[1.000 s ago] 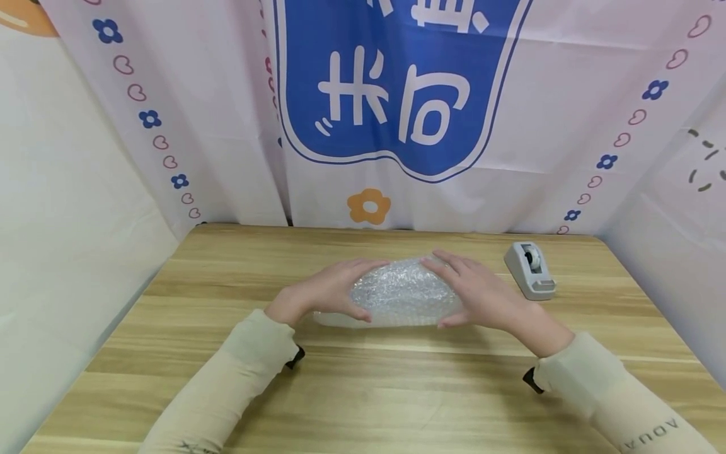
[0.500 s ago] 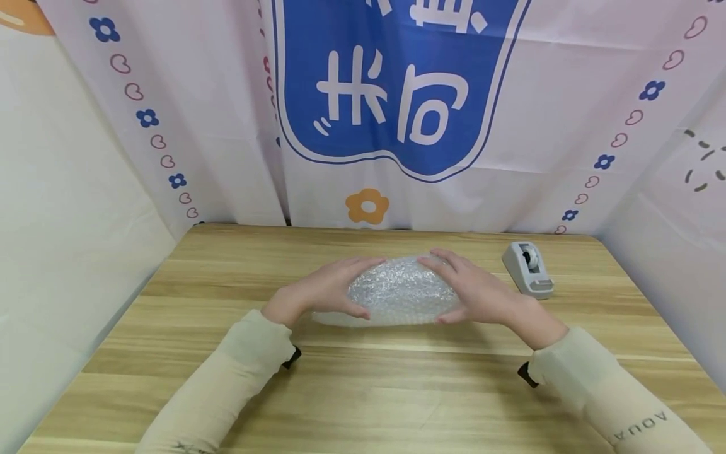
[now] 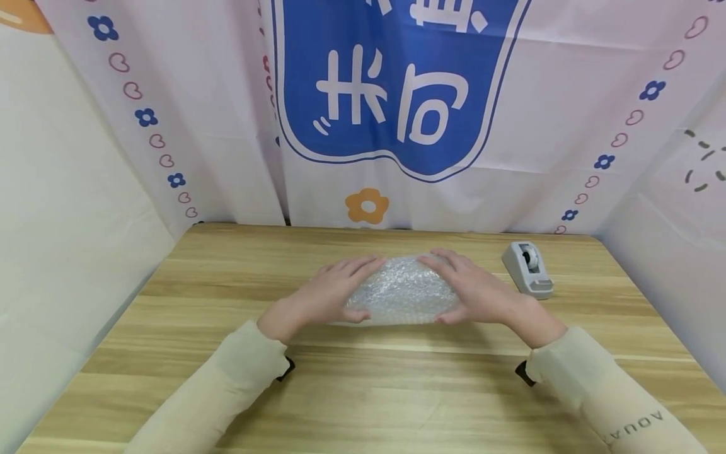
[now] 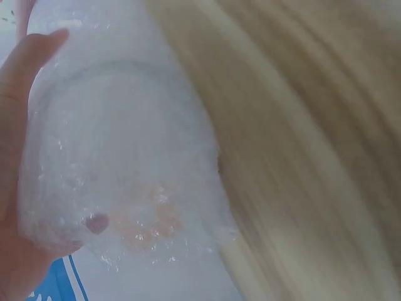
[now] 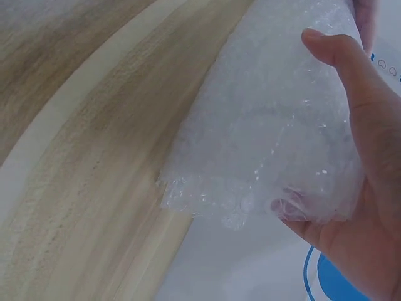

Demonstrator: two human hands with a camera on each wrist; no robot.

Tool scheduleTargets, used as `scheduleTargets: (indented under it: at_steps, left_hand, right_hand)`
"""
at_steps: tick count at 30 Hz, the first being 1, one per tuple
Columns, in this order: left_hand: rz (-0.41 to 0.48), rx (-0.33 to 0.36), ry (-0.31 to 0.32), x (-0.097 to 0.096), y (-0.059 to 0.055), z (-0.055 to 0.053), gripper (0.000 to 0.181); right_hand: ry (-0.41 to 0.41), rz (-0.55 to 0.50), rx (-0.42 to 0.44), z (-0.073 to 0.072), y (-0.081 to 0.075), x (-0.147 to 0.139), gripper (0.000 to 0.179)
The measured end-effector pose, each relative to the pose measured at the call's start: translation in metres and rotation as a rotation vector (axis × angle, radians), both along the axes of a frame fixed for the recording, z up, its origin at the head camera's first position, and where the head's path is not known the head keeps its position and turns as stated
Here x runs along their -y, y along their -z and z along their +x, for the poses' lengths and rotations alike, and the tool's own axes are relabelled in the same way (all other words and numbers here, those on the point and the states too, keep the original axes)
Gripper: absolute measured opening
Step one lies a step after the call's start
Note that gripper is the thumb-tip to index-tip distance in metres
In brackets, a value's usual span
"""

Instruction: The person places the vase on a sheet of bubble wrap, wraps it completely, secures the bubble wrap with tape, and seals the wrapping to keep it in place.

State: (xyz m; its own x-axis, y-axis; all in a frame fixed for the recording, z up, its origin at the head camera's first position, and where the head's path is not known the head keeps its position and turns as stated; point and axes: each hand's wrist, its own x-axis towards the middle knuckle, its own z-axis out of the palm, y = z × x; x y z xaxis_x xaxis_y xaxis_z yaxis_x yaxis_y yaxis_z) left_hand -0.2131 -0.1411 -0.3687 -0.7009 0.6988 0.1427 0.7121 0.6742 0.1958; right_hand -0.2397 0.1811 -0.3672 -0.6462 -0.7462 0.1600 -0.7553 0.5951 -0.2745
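Observation:
A bundle of clear bubble wrap (image 3: 405,287) lies crosswise in front of me, low over the wooden table. My left hand (image 3: 326,293) grips its left end, thumb on the near side and fingers over the far side. The right hand (image 3: 482,293) holds the other end the same way. In the left wrist view, a faint curved outline shows through the bubble wrap (image 4: 125,144); what is wrapped inside is hidden. One fingertip (image 4: 96,223) shows through the film there. Loose, crinkled film edges stick out past the right hand's fingers in the right wrist view.
A grey tape dispenser (image 3: 529,271) with a roll of tape stands at the back right of the wooden table (image 3: 397,391). A printed white curtain (image 3: 238,157) hangs behind the table's far edge, and white sheets enclose both sides.
My left hand has shifted its grip at the left end, and the flap of bubble wrap that stuck out beneath it now shows less. The right hand stays nearly still.

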Motion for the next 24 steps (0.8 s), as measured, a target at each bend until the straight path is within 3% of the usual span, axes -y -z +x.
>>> scheduleTargets:
  at_steps: [4, 7, 11, 15, 24]
  left_hand:
    - [0.001, -0.069, 0.008, 0.002, 0.004, 0.004, 0.095]
    - [0.001, -0.086, -0.005, 0.005, 0.006, 0.006, 0.105]
    - [-0.011, -0.068, -0.04, 0.008, 0.01, 0.008, 0.118]
    - [0.003, -0.047, -0.06, 0.009, 0.011, 0.009, 0.117]
    - [0.079, -0.006, -0.016, 0.012, 0.013, 0.003, 0.112]
  right_hand:
    - [-0.012, -0.016, -0.006, -0.002, 0.0, 0.001, 0.112]
    - [-0.014, -0.026, 0.002, -0.004, 0.0, 0.003, 0.117]
    - [-0.013, -0.023, 0.009, -0.007, -0.001, 0.005, 0.124]
    - [0.001, -0.013, 0.02, -0.008, -0.003, 0.006, 0.122]
    - [0.016, 0.004, 0.05, -0.012, -0.002, 0.007, 0.118]
